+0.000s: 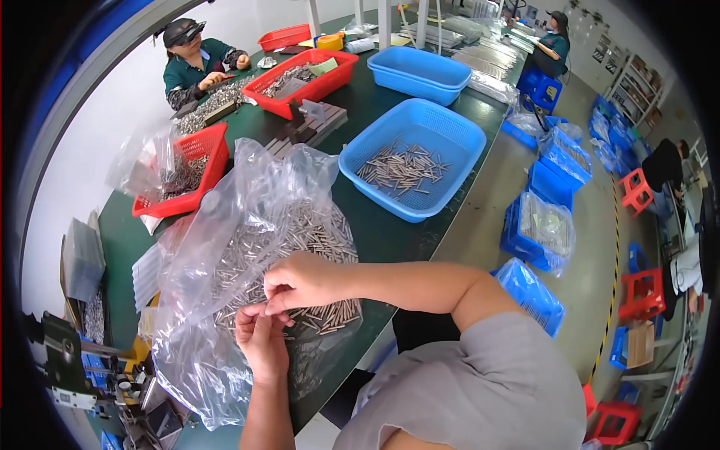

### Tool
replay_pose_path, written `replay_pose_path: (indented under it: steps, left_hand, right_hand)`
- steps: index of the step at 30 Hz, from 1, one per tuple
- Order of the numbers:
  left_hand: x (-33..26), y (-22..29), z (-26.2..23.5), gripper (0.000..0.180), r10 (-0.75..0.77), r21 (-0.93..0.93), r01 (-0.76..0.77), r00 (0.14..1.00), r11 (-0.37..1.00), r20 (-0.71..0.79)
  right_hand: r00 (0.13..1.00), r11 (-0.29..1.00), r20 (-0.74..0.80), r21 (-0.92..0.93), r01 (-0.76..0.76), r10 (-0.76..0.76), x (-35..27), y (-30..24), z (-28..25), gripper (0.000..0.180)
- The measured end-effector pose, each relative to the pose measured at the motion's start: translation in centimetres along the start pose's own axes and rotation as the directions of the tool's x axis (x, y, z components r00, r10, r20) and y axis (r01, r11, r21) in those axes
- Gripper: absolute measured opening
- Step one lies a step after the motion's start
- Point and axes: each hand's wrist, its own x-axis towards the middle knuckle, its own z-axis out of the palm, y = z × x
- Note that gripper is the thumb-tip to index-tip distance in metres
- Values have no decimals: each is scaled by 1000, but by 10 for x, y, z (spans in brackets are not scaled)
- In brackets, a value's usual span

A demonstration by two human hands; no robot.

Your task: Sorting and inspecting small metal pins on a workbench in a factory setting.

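My left hand (262, 341) and my right hand (304, 283) meet at the fingertips, both closed in a pinch. Whatever lies between the fingers is too small to make out. Under and around them spreads a clear plastic bag (184, 322), opened out on the green table. A heap of small metal pins (315, 229) lies on the bag, reaching close to both hands. Beyond the heap, to the right, a blue perforated basket (461, 142) holds more slim metal pins (405, 166) on its bottom.
A metal fixture (319, 127) stands past the bag. Red baskets (214, 191) of small metal parts sit at left and farther back, near a co-worker (196, 67). Stacked blue basins (420, 71) stand by the table's right edge. Blue crates (532, 292) line the floor at right.
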Motion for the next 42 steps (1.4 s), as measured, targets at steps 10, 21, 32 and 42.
replay_pose_path:
  steps: [10, 21, 32, 42]
  left_hand:
    - [1, 0, 3, 4, 22, 53, -20, 999, 998, -30]
    - [0, -3, 5, 3, 140, 223, -114, 985, 968, -103]
    - [1, 3, 8, 6, 311, 395, -224, 935, 891, -172]
    - [-2, 0, 7, 4, 229, 486, -163, 970, 859, -78]
  right_hand:
    - [750, 953, -611, -292, 83, -253, -5, -20, -53, 10]
    - [829, 906, -522, -420, -45, -201, -7, -2, -56, 10]
    - [922, 687, 185, -620, 378, -340, -5, 25, 47, 14]
    - [955, 873, -107, -443, 203, -276, -1, 17, 12, 15]
